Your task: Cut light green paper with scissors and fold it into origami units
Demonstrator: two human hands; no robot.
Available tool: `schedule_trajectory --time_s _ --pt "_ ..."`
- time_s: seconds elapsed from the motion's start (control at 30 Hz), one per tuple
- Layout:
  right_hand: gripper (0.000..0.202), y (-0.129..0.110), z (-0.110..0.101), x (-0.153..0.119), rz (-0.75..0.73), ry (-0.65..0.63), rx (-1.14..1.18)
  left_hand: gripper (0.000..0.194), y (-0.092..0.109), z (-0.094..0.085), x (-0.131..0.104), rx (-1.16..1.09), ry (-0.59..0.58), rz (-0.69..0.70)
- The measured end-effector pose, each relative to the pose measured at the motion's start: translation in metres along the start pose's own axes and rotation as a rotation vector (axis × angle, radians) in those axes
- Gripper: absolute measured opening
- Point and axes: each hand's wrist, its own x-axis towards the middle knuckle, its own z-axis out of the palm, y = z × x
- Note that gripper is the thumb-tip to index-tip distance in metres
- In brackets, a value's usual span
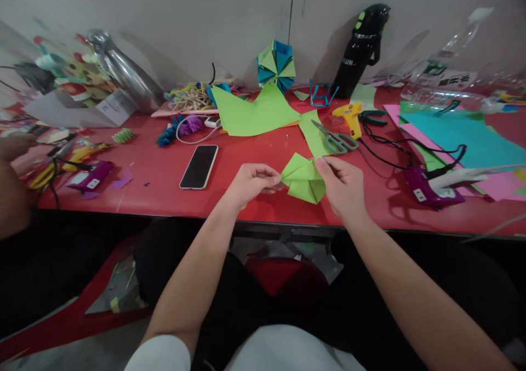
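Observation:
A folded piece of green paper (304,179) is held just above the red table (230,205), its creased flaps spread out. My left hand (257,183) pinches its left point between thumb and fingers. On the opposite side, my right hand (341,182) grips the right edge with the thumb on top; the fingers beneath are partly hidden. Right behind the paper lie scissors (337,142) with grey-green handles and a green paper strip (313,130). Larger green sheets (257,110) rest farther back.
A phone (199,166) lies left of my hands. A yellow glue gun (349,120) with a black cord, a purple power socket (433,187) and coloured sheets (464,135) are on the right. A black bottle (361,53) stands by the wall. Another person's arm (14,187) is at far left.

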Motion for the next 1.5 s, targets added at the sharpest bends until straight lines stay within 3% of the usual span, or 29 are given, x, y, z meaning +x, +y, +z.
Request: schedule_trajectory --time_s 0.27,0.5,0.73,0.8,0.97,1.03,1.23,1.5 --pt "0.026 0.000 -0.003 0.002 0.017 -0.048 -0.018 0.011 0.005 -0.010 -0.004 0.150 -0.149 0.051" --pt "0.026 0.003 -0.005 0.003 0.020 -0.047 -0.062 0.014 0.005 -0.012 -0.005 0.254 -0.164 0.103" --pt "0.029 0.005 -0.004 0.006 0.063 -0.041 0.056 0.014 0.004 -0.010 -0.004 0.086 -0.145 0.054" --pt "0.027 0.005 -0.007 0.009 0.115 -0.092 0.137 0.014 0.005 -0.010 -0.004 0.061 -0.141 0.044" --pt "0.046 0.002 -0.017 0.015 0.236 -0.328 0.219 0.016 0.008 -0.012 -0.006 0.034 -0.130 0.057" --pt "0.043 0.001 -0.018 0.015 0.295 -0.358 0.226 0.016 0.007 -0.013 -0.005 0.032 -0.130 0.061" --pt "0.035 0.004 -0.010 0.012 0.367 -0.273 0.348 0.016 0.006 -0.012 -0.004 0.030 -0.121 0.057" --pt "0.030 0.005 -0.010 0.016 0.333 -0.094 0.339 0.018 0.007 -0.013 -0.004 0.019 -0.106 0.054"
